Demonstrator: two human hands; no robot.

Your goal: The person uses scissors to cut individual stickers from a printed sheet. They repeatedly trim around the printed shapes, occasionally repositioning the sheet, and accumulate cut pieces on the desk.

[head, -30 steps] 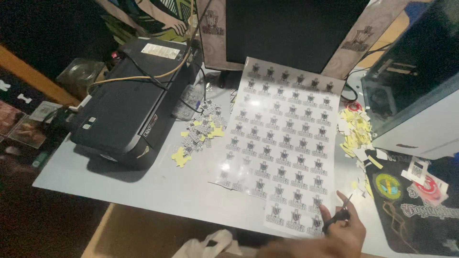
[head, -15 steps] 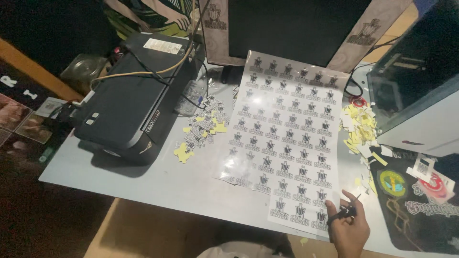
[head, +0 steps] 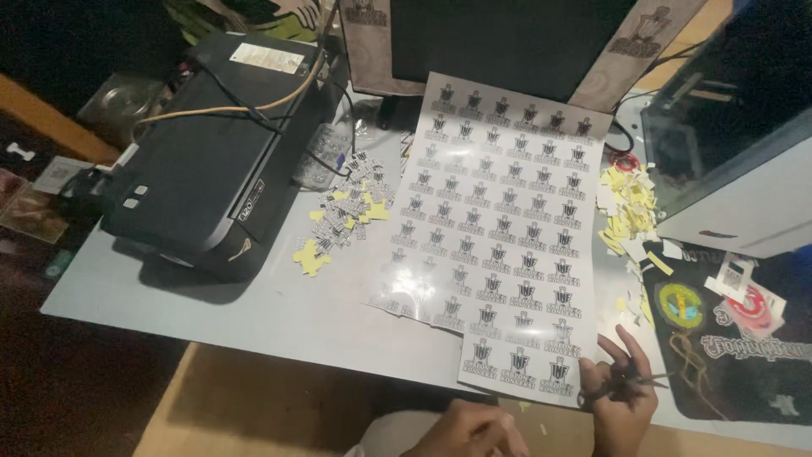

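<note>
Glossy white sticker sheet [head: 499, 245], printed in rows of small black emblems, lies flat across the pale grey worktop [head: 254, 313], its near edge overhanging towards me and its lower left corner already cut into a step. My right hand [head: 622, 398] sits at that near right corner, fingers [head: 630, 343] closed round the handles of dark-handled scissors [head: 630, 385]; whether the blades are parted I cannot tell, they are too dark and small. My left hand [head: 469, 432] hovers low beneath the sheet's near edge, fingers curled loosely and holding nothing that I can see.

To do this well, I judge the left hand should pinch the sheet just beside the cut line so it stays taut, and the scissors should run in the white gaps between emblems, never across the print.

Left of the sheet lies a small heap of cut-out stickers and yellow backing scraps [head: 347, 211], with a black desktop printer [head: 211, 161] beyond it. On the right, more yellow and white paper offcuts [head: 630, 207] lie near a white-and-dark machine housing [head: 736, 161].
</note>
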